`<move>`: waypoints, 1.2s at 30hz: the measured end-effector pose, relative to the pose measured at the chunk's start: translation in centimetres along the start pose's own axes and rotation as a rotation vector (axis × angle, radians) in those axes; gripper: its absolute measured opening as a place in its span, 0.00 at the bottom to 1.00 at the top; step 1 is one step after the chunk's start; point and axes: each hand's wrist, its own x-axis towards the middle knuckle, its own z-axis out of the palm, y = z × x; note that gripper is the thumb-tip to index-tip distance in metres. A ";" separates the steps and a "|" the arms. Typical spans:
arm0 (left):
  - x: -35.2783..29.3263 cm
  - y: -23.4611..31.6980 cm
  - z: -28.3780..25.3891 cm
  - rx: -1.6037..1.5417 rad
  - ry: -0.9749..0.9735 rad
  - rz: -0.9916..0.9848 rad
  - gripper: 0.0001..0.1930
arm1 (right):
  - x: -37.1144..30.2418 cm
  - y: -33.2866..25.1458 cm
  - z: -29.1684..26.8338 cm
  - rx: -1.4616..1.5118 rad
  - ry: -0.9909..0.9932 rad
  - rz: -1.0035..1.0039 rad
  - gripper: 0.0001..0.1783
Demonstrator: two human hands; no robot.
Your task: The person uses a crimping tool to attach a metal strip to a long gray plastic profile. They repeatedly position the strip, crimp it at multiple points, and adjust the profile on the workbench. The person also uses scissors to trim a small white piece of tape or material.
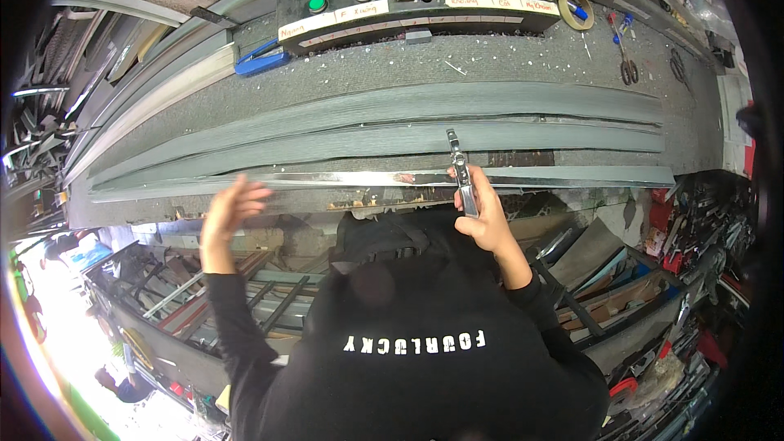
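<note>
My right hand (pixel 487 220) is closed around a narrow, shiny metal tool (pixel 459 171) with round holes or rivets near its far end. It points away from me across the nearest long profile. My left hand (pixel 232 214) is slightly blurred, fingers outstretched and holding nothing visible, by the left part of that profile. The nearest profile (pixel 359 179) is a slim grey strip with a bright, reflective face, lying along the bench's front edge. Behind it lie two wider grey profiles (pixel 327 141), side by side. Whether my left fingertips touch the near strip I cannot tell.
A dark control box (pixel 416 20) with green and red buttons stands at the back. Right of it are a tape roll (pixel 576 10) and scissors (pixel 628 65); a blue tool (pixel 261 62) lies left. Below the bench, racks hold offcuts (pixel 596 253). Another person (pixel 131 384) appears lower left.
</note>
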 end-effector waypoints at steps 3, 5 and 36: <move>-1.5 -0.8 11.8 -0.138 -0.032 -0.016 0.32 | 0.2 0.0 -0.5 0.003 -0.051 -0.001 0.41; -2.3 -0.8 17.9 -0.151 -0.052 -0.002 0.32 | 0.3 0.0 -0.8 0.011 -0.074 -0.010 0.42; -2.9 -3.0 25.5 -0.447 -0.193 0.573 0.06 | -6.2 -4.4 9.2 0.333 0.183 0.409 0.40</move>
